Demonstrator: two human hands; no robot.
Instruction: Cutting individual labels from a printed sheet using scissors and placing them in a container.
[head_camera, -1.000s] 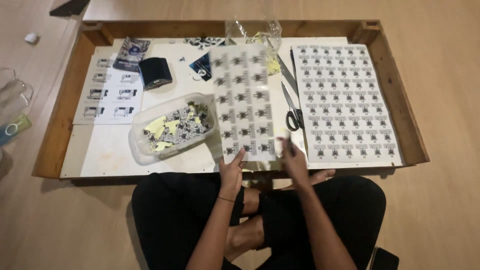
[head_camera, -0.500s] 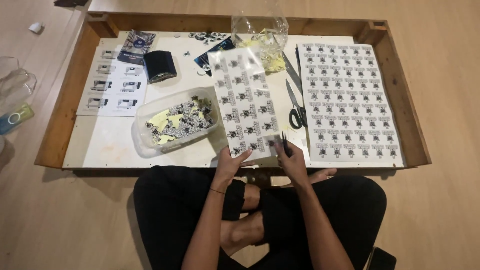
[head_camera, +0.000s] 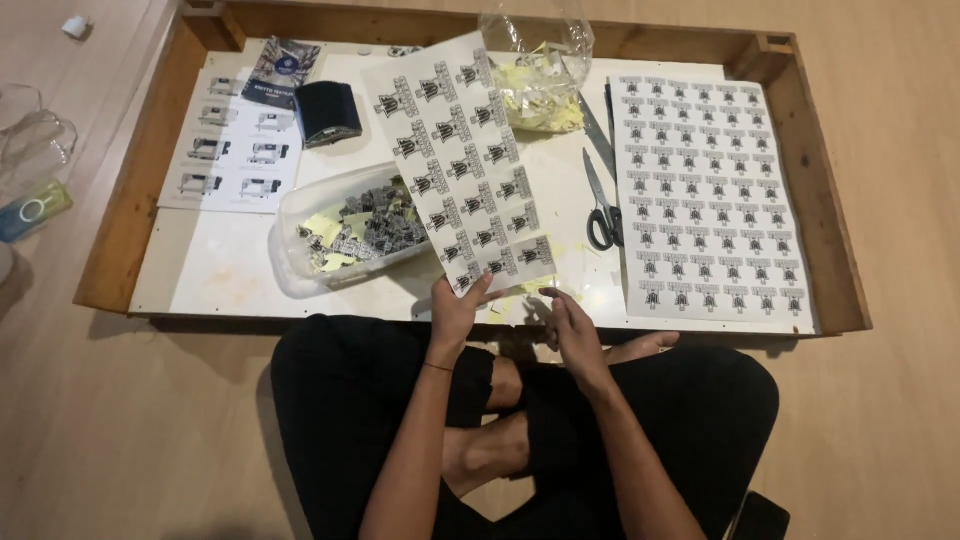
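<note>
Seen from above, seated cross-legged on a wood floor, facing a shallow wooden tray (head_camera: 130, 215) with raised rims on all four sides. At the far left edge of view, clear plastic pieces (head_camera: 35, 150) on the floor, partly cut off and hard to make out. Bare white tray floor at the near left corner, the widest open room. Farther back on the left, a white printed sheet (head_camera: 235, 150) with small dark pictures, a dark booklet (head_camera: 283, 70) overlapping its far edge, and a small black box (head_camera: 329, 110) just beside it. Near the middle, a clear plastic tub (head_camera: 300, 225) of cut grey and yellow scraps, its right part hidden under the lifted sheet. Left hand (head_camera: 455, 315) pinching the near corner of a narrow sticker sheet (head_camera: 465, 165), thumb on top, fingers underneath and out of sight; sheet tilted, raised above the tub, white with rows of small dark labels. Right hand (head_camera: 570, 330) just beside that corner, fingers loosely curled, near a yellow scrap (head_camera: 535, 290); cannot tell whether anything is pinched. At the far rim, a clear bag (head_camera: 540, 75) of yellow scraps. Right of centre, scissors (head_camera: 600, 205) lying flat, black handles near. Rightmost, a large white sticker sheet (head_camera: 710, 200) with the same dark labels, reaching almost to the right rim.
</note>
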